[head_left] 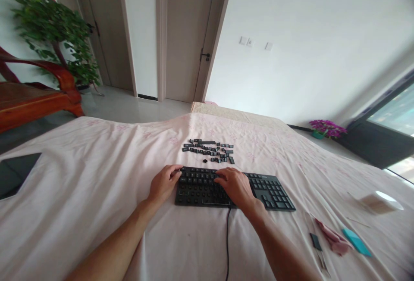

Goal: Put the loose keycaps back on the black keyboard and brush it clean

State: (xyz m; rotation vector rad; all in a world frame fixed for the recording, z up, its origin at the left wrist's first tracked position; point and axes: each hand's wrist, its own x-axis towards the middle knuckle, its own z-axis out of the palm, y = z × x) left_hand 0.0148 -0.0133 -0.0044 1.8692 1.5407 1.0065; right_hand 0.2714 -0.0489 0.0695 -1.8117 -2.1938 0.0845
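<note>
A black keyboard lies on the pink cloth, with its cable running toward me. Keycaps are off its lower left rows, while the upper rows and number pad still carry theirs. My left hand grips the keyboard's upper left corner, fingers closed at its edge. Over the upper middle keys, my right hand has its thumb and forefinger bent close together; whatever is between the tips is too small to make out. Beyond the keyboard, several loose black keycaps lie in rough rows.
On the right lie a small dark-handled tool, a pink cloth, a teal piece and a roll-like white object. A dark tablet-like slab rests at the left. A wooden chair stands beyond.
</note>
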